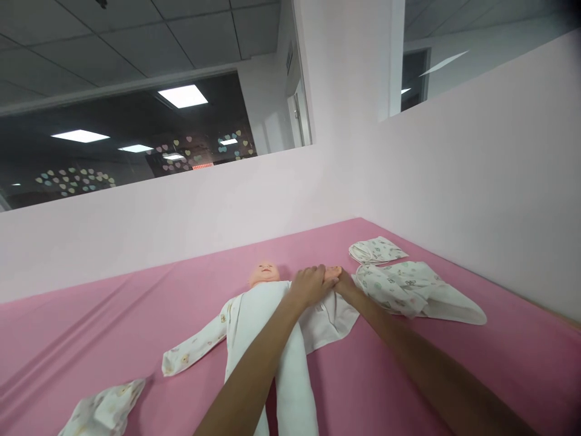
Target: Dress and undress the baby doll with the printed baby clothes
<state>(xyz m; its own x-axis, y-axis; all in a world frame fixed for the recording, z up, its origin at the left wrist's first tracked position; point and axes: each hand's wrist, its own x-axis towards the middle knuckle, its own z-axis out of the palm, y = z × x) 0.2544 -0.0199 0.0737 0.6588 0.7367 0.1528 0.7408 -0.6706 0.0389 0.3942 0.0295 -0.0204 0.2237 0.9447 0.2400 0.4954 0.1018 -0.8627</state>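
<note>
A baby doll [267, 272] lies on its back with its head toward the wall, covered in white clothing. My left hand [312, 284] is closed round the doll's arm on the right side. Close beside it, my right hand [347, 286] grips the same arm near the doll's hand [333, 272], which shows between my two hands. Under them spreads the loose part of a white baby top [333, 327]. Its patterned sleeve [197, 348] stretches out to the left, with the sleeve end folded over. White trousers [297, 387] cover the doll's legs.
The doll lies on a pink padded surface [181, 303] against white walls [345, 151]. Right of my hands lie a folded printed cloth [379, 249] and a larger printed garment [417, 290]. Another printed cloth [104, 412] is at the lower left. Windows stand above the walls.
</note>
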